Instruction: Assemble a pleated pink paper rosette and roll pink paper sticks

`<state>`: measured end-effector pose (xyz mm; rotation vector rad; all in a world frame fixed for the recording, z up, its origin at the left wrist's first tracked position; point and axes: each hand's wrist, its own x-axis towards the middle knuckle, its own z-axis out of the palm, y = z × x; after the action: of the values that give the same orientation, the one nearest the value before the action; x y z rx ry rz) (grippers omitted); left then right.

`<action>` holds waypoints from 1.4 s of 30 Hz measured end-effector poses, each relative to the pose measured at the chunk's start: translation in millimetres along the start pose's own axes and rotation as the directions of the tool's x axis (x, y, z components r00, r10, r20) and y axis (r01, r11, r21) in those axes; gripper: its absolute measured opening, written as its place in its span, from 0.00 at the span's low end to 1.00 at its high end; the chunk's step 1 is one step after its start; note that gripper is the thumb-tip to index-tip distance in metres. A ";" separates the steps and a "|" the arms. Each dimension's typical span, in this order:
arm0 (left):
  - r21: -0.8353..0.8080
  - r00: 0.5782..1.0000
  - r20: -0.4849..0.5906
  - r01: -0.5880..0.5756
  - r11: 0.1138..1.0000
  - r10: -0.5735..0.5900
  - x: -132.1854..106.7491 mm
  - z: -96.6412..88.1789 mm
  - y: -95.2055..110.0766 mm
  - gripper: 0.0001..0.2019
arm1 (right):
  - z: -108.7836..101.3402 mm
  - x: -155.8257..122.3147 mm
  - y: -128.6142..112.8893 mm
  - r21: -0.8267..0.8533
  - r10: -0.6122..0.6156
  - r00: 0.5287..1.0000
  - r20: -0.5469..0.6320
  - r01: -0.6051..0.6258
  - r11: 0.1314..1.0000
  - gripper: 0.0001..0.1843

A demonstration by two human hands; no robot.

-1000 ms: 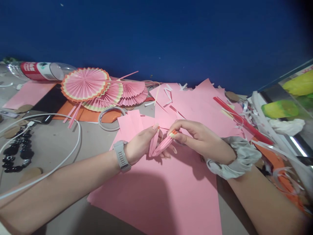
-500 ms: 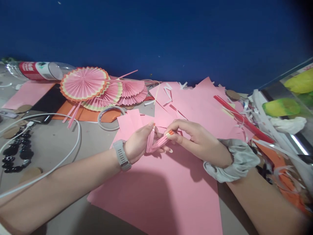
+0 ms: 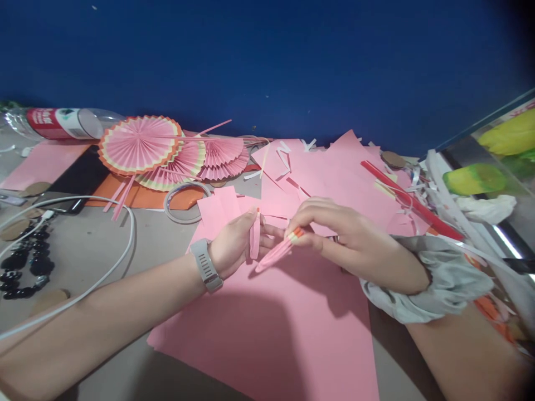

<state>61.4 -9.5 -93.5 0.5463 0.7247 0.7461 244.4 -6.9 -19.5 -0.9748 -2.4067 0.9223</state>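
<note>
My left hand pinches a narrow pleated pink paper strip upright between thumb and fingers, a bit of orange at its top. In my right hand is a pleated pink paper bundle with a yellow and orange end, held by thumb and fingertips and slanting down to the left. The lower ends of the two pieces lie close together; I cannot tell if they are joined. Beneath both hands spreads a large pink paper sheet.
Pleated paper fans lie back left, near a plastic bottle, a black phone and a tape roll. A white cable loops by black beads. Paper scraps and a red strip lie right, before a blue wall.
The V-shaped pleated paper between my hands has become two pieces with a gap between them. My right hand has turned and shifted slightly right; my left hand stays nearly in place.
</note>
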 end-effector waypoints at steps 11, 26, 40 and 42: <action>0.040 0.998 0.070 -0.006 0.999 0.004 1.5 -3.5 -3.1 0.20 | 10.4 1.6 14.4 0.071 0.114 0.991 -0.065 -0.109 0.992 0.08; 0.111 0.982 0.183 -0.074 0.991 0.053 2.9 -2.8 -7.4 0.19 | 22.3 5.6 30.4 0.078 -0.014 0.996 -0.089 0.021 0.997 0.06; 0.199 0.978 0.208 -0.072 0.977 0.030 0.8 0.5 -7.1 0.21 | 26.2 0.8 44.2 0.097 0.056 0.992 -0.116 -0.045 0.994 0.03; 0.219 0.981 0.192 -0.057 0.974 0.015 -0.2 2.8 -5.9 0.20 | 26.8 0.4 45.2 0.112 0.055 0.992 -0.116 -0.042 0.993 0.03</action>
<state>65.8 -13.9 -95.7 0.8261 0.6258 0.6396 250.4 6.4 -69.9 -1.0216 -2.2188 0.9730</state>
